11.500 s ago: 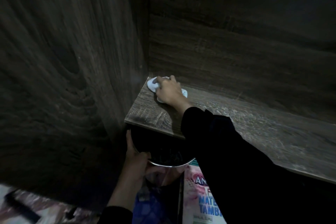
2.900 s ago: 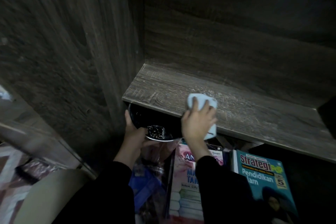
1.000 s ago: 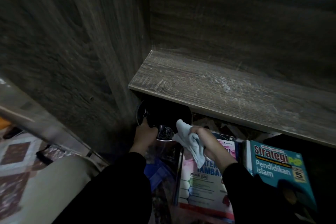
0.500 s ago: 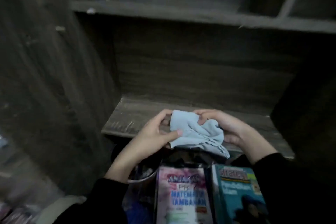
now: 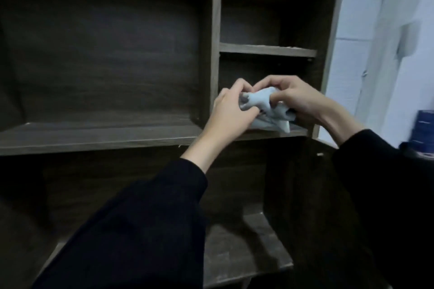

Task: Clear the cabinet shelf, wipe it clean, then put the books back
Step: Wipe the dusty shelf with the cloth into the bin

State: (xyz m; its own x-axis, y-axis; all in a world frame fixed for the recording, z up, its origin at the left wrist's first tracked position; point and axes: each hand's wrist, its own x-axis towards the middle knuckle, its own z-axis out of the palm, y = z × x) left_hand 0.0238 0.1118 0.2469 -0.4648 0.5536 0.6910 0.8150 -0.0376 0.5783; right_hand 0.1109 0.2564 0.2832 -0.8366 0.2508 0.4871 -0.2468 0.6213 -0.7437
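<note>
Lifted off the lower shelf (image 5: 246,248) since a second ago: pale blue cloth (image 5: 263,103), now bunched in front of the vertical divider (image 5: 215,42). Grip of left hand (image 5: 231,112) and right hand (image 5: 298,98): both pinching the cloth. Judged: refolding, wiping near done. Books out of view; black sleeves (image 5: 141,230) hiding much of that shelf.

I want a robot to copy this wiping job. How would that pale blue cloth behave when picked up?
Probably floppy: the cloth bunches between the left hand and right hand, with a corner drooping. Likely light, since fingers alone hold it. Unlikely to roll.
</note>
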